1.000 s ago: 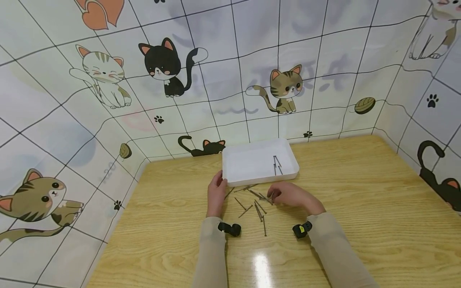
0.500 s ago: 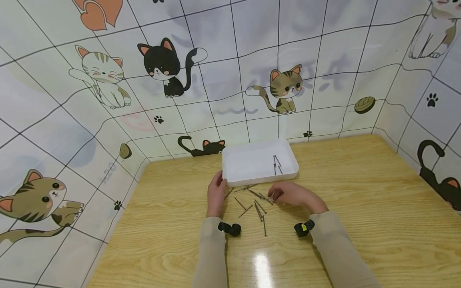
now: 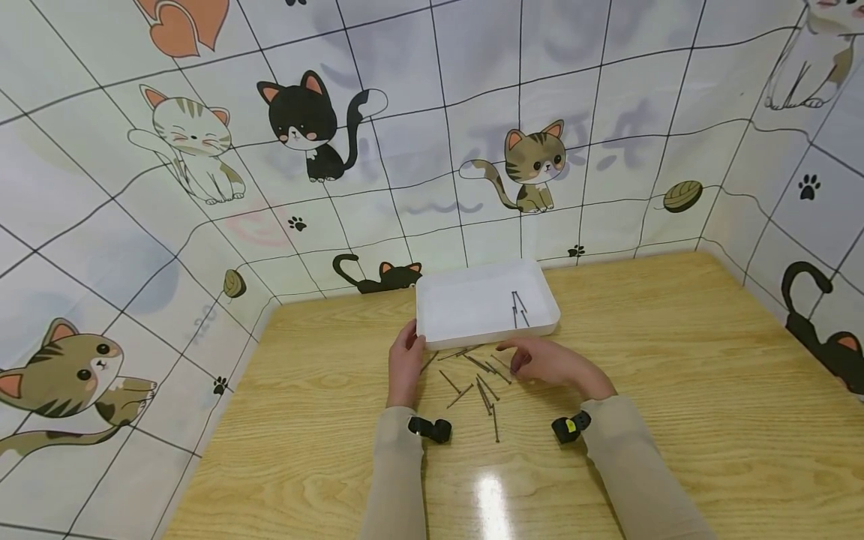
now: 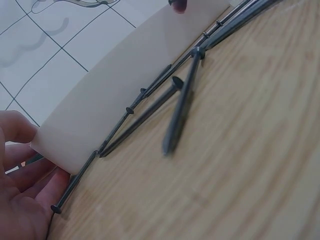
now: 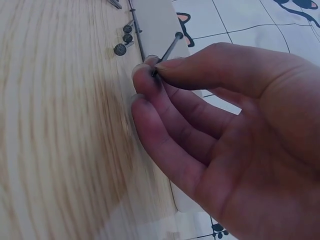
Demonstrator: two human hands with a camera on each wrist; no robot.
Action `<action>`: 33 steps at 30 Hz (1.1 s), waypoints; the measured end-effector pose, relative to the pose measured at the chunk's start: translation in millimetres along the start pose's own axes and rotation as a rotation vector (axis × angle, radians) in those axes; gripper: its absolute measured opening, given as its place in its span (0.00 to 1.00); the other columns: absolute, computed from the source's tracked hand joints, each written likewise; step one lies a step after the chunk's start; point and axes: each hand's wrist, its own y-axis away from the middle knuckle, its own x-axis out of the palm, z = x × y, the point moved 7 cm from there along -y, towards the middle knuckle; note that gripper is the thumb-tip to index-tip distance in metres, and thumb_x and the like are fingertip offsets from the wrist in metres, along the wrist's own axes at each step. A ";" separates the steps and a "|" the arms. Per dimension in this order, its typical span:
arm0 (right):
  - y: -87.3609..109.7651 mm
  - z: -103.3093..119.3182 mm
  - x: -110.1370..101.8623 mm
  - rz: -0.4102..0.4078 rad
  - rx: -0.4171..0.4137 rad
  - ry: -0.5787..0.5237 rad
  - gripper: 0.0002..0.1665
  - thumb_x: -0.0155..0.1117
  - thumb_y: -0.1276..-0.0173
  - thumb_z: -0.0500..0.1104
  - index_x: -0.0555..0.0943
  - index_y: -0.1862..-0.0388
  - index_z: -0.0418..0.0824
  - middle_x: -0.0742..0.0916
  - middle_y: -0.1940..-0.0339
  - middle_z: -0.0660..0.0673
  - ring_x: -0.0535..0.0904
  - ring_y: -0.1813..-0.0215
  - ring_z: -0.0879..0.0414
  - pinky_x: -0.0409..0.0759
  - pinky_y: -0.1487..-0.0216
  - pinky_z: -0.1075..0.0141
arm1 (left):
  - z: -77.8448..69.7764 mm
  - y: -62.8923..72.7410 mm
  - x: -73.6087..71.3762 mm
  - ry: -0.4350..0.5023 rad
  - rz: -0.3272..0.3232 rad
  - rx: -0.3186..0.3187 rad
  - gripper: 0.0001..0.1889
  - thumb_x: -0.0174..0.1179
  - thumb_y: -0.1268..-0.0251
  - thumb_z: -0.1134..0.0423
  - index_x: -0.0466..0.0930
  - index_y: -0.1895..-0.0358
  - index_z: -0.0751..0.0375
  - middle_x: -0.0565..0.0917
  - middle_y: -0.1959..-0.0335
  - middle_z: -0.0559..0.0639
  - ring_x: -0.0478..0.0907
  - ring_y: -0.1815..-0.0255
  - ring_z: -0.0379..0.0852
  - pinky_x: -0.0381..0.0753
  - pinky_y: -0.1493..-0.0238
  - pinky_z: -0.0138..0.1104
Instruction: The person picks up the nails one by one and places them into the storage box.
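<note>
My right hand [image 3: 556,366] pinches a dark steel nail [image 5: 170,47] between thumb and fingertips, just in front of the white tray. The nail's head points up and away from the fingers in the right wrist view, and its lower part is hidden by them. My left hand [image 3: 406,367] holds the white tray [image 3: 486,340] by its front left corner, with fingers against the end wall. Several loose nails [image 4: 142,120] lie scattered on the table between both hands, some along the tray's front wall. Inside the tray, toward its right end, are several more nails [image 3: 516,311].
The wooden table [image 3: 304,450] ends at a wall covering [image 3: 432,195] printed with cats and grid lines, close behind the tray. Black wrist cameras [image 3: 432,430] sit at both sleeves.
My right hand's fingers have shifted slightly up toward the tray's front wall, and the nail lying across the others at its fingertips has swung away from them. The left hand and tray stay put.
</note>
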 end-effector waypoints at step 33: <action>-4.5 -8.9 -13.5 -0.142 0.000 -0.325 0.29 0.52 0.36 0.34 0.61 0.35 0.40 0.77 0.60 0.32 0.78 0.64 0.47 0.78 0.62 0.58 | 1.9 0.4 0.3 0.010 0.014 0.003 0.23 0.50 0.36 0.59 0.66 0.38 0.53 0.72 0.43 0.46 0.67 0.43 0.43 0.65 0.44 0.40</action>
